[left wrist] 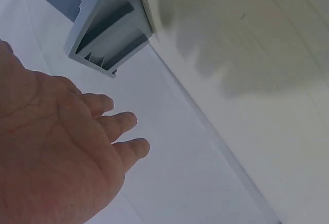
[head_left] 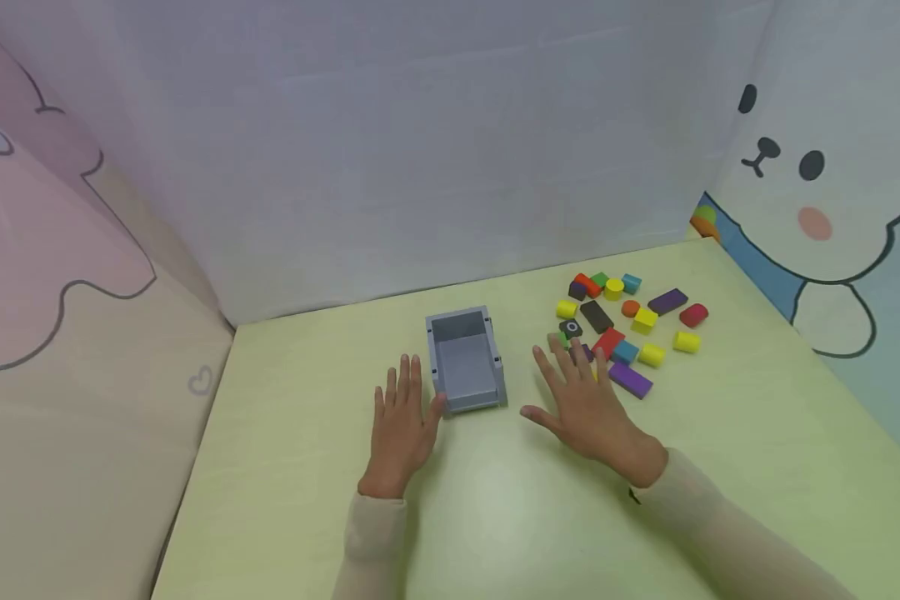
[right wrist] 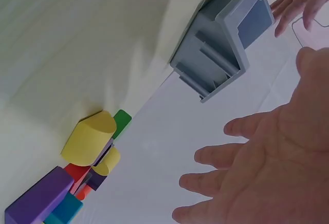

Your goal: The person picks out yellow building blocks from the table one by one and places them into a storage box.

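Observation:
A grey plastic bin (head_left: pixel 467 367) stands on the table between the two hands, with only its bare floor and walls showing inside. Just left of it is my left hand (head_left: pixel 402 437), palm down with straight fingers, its thumb near the bin's front corner. To the right, my right hand (head_left: pixel 588 408) hovers with fingers spread over the near edge of a group of coloured blocks (head_left: pixel 645 321). Neither hand holds anything. In the right wrist view a yellow block (right wrist: pixel 88 139) and a purple block (right wrist: pixel 38 196) lie on the table below the fingers, which partly hide some blocks in the head view.
The pale yellow-green table (head_left: pixel 307 525) meets a white cloth wall (head_left: pixel 450 167) at the back. Cartoon-printed curtains (head_left: pixel 810 208) flank both sides. Cylinders, cubes and flat bars in several colours lie loosely together at the table's right rear.

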Tool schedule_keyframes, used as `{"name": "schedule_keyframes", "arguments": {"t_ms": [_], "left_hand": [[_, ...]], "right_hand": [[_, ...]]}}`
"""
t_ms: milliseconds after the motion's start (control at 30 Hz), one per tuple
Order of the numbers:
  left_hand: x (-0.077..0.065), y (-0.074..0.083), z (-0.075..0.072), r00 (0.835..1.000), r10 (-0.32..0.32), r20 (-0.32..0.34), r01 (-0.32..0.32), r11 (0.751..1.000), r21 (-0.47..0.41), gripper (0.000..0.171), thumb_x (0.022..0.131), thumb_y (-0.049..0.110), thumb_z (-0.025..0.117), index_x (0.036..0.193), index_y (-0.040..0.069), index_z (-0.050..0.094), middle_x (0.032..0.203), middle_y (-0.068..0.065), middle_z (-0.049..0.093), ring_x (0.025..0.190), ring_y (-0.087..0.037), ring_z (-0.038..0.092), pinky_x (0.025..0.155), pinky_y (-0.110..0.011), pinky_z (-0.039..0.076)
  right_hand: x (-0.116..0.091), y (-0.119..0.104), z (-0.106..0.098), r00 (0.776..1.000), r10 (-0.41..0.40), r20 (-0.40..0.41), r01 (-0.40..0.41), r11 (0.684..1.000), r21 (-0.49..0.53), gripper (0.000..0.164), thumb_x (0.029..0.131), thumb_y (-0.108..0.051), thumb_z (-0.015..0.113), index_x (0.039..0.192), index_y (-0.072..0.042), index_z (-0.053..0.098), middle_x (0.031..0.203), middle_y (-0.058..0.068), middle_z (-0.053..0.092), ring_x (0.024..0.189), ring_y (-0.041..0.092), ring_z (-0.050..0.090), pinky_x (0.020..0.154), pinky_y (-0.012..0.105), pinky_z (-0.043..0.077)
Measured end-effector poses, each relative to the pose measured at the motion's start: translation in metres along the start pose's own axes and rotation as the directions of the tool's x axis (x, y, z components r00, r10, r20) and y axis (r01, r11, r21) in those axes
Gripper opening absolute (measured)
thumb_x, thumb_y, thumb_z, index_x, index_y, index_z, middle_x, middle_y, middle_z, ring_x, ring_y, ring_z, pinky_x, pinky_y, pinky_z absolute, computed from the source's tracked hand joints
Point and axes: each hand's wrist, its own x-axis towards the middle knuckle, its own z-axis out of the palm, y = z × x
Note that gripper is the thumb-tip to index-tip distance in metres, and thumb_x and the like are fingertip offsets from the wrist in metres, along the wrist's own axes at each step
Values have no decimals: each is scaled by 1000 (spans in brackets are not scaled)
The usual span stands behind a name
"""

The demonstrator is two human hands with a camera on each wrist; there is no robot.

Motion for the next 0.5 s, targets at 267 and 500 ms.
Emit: {"name": "schedule_keyframes", "arguments": {"t_ms": [267, 500], "left_hand": [[6, 1, 1, 997, 72, -14, -73, 995, -64, 66, 98, 46, 35, 146, 12, 6, 150, -11, 10, 133, -26, 9, 104, -52, 22], [8, 5, 0, 1000, 31, 4, -29, 977, -210, 68, 93, 27, 54, 146, 18, 12, 150, -8, 14, 131, -23, 19, 99, -50, 32]], "right_hand": [[3, 8, -2, 1000, 30, 7, -30, 1000, 2, 86, 85, -60, 51, 146, -14, 12, 149, 18, 13, 130, 41, 11, 101, 65, 10], [2, 16, 2, 1000, 29, 3, -29, 998, 50, 80, 85, -45, 61, 145, -13, 19, 147, 19, 20, 129, 40, 18, 101, 63, 16]]}}
